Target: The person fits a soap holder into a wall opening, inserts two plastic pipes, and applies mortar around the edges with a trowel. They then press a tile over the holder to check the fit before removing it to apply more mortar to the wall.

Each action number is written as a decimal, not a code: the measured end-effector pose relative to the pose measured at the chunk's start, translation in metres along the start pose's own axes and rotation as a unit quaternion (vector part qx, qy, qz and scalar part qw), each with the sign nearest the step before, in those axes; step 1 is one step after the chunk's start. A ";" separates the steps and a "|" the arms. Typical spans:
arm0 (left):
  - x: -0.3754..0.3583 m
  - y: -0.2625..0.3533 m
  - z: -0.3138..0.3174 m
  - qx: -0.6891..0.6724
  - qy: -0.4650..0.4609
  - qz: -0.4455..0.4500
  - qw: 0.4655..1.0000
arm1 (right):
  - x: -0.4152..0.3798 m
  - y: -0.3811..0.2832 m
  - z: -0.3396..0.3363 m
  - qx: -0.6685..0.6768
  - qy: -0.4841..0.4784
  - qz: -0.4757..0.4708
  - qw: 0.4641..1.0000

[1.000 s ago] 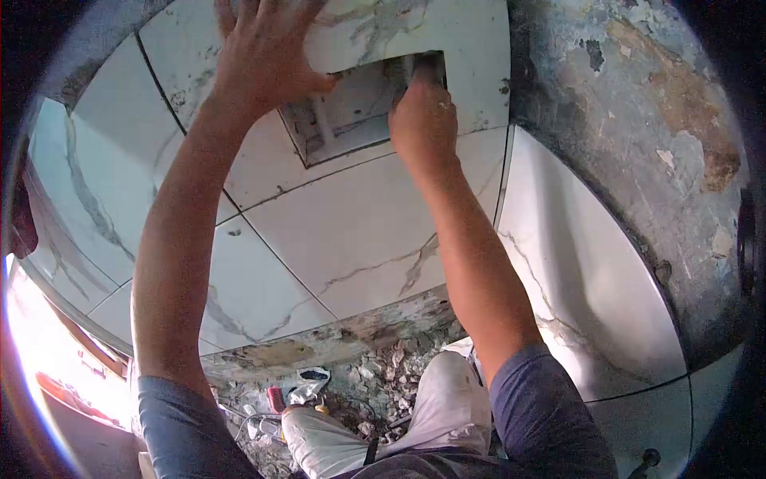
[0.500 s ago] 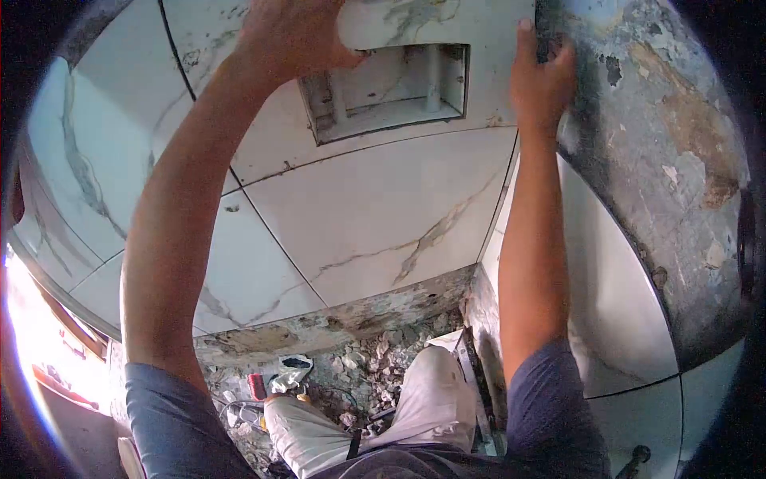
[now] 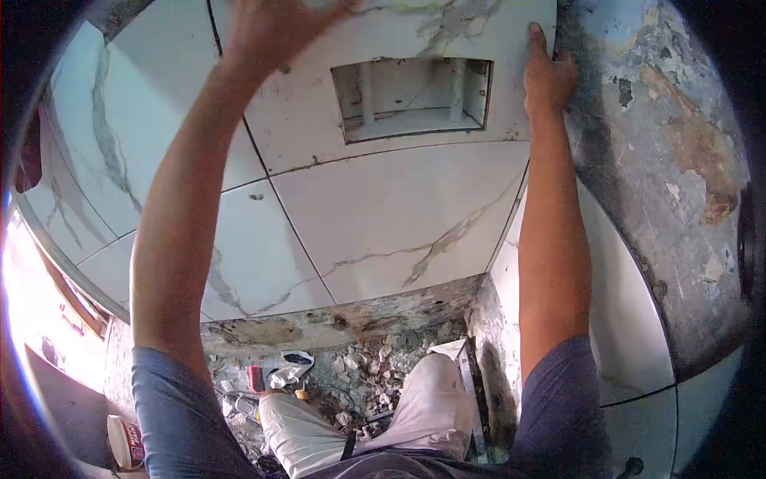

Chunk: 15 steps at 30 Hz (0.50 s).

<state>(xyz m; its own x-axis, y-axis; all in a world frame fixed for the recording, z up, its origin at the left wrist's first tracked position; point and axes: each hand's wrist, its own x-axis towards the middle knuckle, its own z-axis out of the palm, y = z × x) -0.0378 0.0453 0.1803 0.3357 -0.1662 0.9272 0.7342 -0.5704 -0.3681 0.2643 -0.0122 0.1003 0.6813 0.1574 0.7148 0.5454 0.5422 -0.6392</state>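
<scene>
A white marble-veined wall tile with a rectangular cut-out is in front of me. Through the cut-out a recess with pale upright pipes shows. My right hand grips the tile's right edge, thumb on the face and fingers curled round the side. At the top left, my left hand is open over the tile's upper left part, its thumb stretched to the right; the other fingers are partly cut off by the frame. Below, another veined tile meets the cut-out tile along a thin joint.
Bare, patchy plaster wall lies to the right. Rubble covers the floor by my knees, with a red brush-like object and a pale bag among it. A white and red bucket stands lower left.
My left hand has shifted up, away from the cut-out's upper left corner. My right hand stays at the tile's edge, a little lower. The whole view has shifted slightly.
</scene>
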 end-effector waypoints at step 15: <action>-0.003 -0.045 -0.017 -0.245 0.248 -0.181 0.920 | 0.023 0.034 -0.009 0.028 0.042 -0.052 0.997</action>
<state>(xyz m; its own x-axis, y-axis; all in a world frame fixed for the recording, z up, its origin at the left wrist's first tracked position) -0.0817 0.0575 0.1956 -0.2783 -0.1719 0.9450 0.3508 -0.9341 -0.0666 0.3026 0.0027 0.0919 0.6619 0.0289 0.7491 0.5888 0.5984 -0.5434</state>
